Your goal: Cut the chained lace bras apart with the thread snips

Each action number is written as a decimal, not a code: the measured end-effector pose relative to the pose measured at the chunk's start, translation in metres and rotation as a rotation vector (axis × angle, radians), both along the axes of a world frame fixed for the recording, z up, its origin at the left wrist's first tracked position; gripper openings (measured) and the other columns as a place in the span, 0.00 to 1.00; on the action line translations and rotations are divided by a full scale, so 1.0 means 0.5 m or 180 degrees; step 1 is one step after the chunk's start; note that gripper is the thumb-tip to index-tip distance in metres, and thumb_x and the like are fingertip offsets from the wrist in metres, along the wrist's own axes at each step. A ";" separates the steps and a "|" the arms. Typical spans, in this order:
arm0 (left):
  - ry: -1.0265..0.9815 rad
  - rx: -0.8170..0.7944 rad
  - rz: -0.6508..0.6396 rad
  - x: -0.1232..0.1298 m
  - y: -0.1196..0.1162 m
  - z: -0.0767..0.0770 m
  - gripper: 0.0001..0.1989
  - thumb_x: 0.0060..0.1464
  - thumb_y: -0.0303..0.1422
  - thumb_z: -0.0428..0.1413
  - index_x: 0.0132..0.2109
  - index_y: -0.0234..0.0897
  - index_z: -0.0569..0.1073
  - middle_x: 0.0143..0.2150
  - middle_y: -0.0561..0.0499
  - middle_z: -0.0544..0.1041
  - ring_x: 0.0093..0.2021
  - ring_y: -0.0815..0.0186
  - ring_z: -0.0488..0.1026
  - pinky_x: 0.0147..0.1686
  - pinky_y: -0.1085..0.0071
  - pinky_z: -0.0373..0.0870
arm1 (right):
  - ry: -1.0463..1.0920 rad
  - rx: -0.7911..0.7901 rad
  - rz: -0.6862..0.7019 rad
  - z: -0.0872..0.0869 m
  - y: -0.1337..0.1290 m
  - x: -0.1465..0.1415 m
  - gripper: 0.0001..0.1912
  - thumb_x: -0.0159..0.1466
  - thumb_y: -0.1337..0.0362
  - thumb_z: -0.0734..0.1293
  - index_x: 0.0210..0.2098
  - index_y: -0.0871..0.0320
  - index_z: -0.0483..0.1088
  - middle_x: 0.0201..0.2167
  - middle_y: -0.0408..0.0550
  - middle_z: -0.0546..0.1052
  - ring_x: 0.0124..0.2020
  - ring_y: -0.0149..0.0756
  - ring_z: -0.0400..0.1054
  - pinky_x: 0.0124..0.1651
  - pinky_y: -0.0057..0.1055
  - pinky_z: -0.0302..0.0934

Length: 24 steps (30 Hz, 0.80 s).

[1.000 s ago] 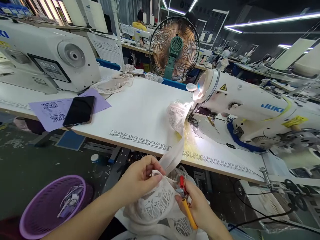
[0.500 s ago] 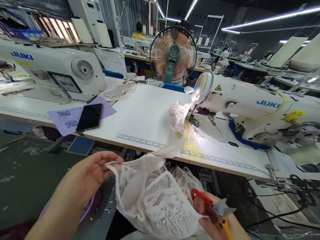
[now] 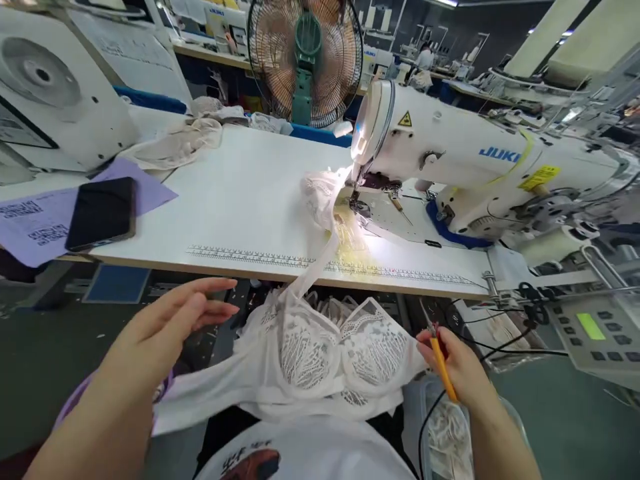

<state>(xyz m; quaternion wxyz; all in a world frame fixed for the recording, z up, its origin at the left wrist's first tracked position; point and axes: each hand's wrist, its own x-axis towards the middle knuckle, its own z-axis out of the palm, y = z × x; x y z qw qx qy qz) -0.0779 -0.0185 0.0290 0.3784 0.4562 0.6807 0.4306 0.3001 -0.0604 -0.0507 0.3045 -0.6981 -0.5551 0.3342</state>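
A white lace bra point(image 3: 310, 353) lies spread across my lap, cups upward, with one wing reaching left beneath my left forearm. My left hand point(image 3: 185, 317) hovers left of the cups with its fingers stretched out and holds nothing. At the bra's right edge, my right hand point(image 3: 453, 357) is closed round scissors point(image 3: 441, 367) with an orange handle and a bit of red, blades pointing up. Its fingertips meet the fabric's edge; whether they grip it I cannot tell. A white strap point(image 3: 320, 263) runs from the bra up to lace fabric point(image 3: 320, 193) at the sewing machine's needle point(image 3: 356, 197).
The lit sewing machine point(image 3: 450, 140) stands on the white table point(image 3: 240, 200), with a printed ruler along its front edge. A phone point(image 3: 103, 213) rests on purple paper point(image 3: 155, 190). Behind are a fan point(image 3: 306, 60) and more white garments point(image 3: 185, 143). A plastic bin point(image 3: 445, 427) sits below right.
My left hand has let go of the bra's edge and opened. The bra now lies flatter on my lap. My right hand has moved up and right with the scissors. The view has tilted down.
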 end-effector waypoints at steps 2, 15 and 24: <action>0.0030 -0.0158 -0.0251 -0.002 0.025 -0.012 0.14 0.51 0.40 0.51 0.40 0.37 0.71 0.42 0.50 0.75 0.36 0.63 0.73 0.40 0.69 0.69 | -0.0247 -0.0042 -0.0173 -0.012 -0.006 0.026 0.17 0.51 0.51 0.67 0.32 0.59 0.67 0.32 0.53 0.76 0.31 0.40 0.70 0.32 0.33 0.66; 0.1210 -0.0427 -0.2043 0.060 0.077 -0.194 0.13 0.50 0.41 0.48 0.32 0.38 0.73 0.33 0.47 0.77 0.36 0.57 0.73 0.34 0.69 0.66 | -0.0834 0.1567 0.0892 0.121 0.151 -0.140 0.15 0.57 0.53 0.64 0.38 0.57 0.63 0.38 0.52 0.75 0.36 0.40 0.70 0.38 0.35 0.64; 0.1662 -0.0647 -0.1476 0.006 0.011 -0.229 0.26 0.48 0.43 0.46 0.49 0.29 0.64 0.43 0.37 0.71 0.41 0.52 0.71 0.36 0.62 0.67 | -0.1775 0.1784 0.0641 0.197 0.323 -0.286 0.14 0.53 0.56 0.65 0.32 0.58 0.60 0.30 0.49 0.72 0.28 0.38 0.65 0.26 0.30 0.55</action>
